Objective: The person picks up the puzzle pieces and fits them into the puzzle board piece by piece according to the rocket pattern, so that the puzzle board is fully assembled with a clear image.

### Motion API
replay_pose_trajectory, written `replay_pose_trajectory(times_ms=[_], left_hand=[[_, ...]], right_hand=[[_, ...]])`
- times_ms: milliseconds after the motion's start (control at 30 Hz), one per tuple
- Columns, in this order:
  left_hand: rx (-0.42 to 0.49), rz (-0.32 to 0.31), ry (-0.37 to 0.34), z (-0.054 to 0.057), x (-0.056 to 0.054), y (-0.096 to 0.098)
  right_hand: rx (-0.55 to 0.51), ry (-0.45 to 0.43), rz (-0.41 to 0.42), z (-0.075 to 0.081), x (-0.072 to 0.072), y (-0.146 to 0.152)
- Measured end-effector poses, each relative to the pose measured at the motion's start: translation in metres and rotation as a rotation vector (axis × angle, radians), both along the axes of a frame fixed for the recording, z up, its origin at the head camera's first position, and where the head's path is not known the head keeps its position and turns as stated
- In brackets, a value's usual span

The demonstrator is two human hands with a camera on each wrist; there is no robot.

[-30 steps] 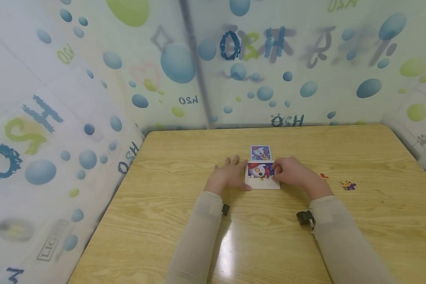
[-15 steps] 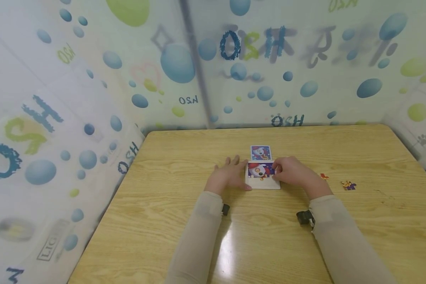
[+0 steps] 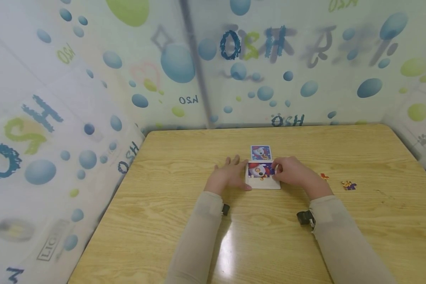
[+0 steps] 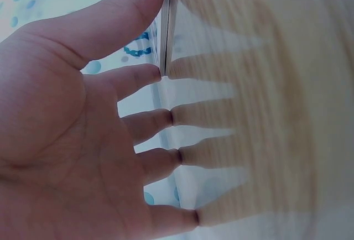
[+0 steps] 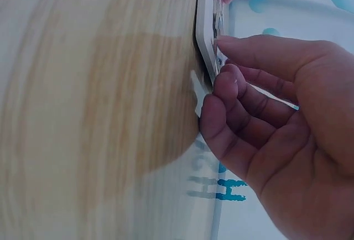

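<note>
Puzzle board [image 3: 265,184] lies between hands [image 3: 228,176], backdrop [image 3: 298,103] seemingly reading mirrored "H2O"

a person's left arm [image 3: 191,244] and right arm [image 3: 351,240], both in beige sleeves [image 3: 203,215], reach forward and slant toward each other. the left grip [image 3: 229,176] lies with its back upward, four fingers [image 4: 146,123] straight and parted, the thumb [image 4: 110,21] wide of them. the right grip [image 3: 294,172], nearby, turns inward, fingers curled, thumb tip close beside them.
</note>
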State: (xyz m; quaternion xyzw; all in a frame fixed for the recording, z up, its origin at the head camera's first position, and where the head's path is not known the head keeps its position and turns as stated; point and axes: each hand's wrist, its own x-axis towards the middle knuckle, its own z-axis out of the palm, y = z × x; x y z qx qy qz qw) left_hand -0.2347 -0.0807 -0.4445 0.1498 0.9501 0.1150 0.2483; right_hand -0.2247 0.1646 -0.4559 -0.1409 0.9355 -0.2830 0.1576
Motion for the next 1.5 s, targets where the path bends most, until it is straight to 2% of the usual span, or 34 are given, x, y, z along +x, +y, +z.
replay_pose_trajectory(times_ms=[933, 1500], left_hand=[[0.011, 0.005, 0.002, -0.0006, 0.0004, -0.0009], [0.016, 0.008, -0.005, 0.0005, 0.0003, -0.0003]], right_hand=[[0.000, -0.018, -0.007, -0.0024, -0.0042, -0.0014], [0.033, 0.007, -0.004, 0.0021, 0.0005, -0.0046]])
